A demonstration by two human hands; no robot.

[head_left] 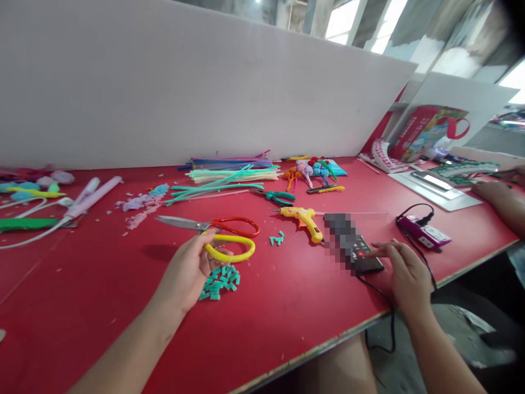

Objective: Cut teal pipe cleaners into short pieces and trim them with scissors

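My left hand (196,265) grips a pair of scissors (229,249) by its yellow handle. The blades point left above the red table, and the other handle is red. Below that hand lies a pile of short teal pipe cleaner pieces (221,282); a few more sit to its right. My right hand (404,271) holds nothing, its index finger stretched out to the screen of a phone (365,257). The phone lies on the table, part of it blurred out, with a cable at its near end. A yellow glue gun (305,219) rests left of the phone.
Bundled pipe cleaners (229,175) lie along the white board (184,82), near teal-handled pliers (279,197). A pink curling iron (92,200) is at left. A purple power strip (424,232) lies right. Another person's arm (500,200) rests at the far right.
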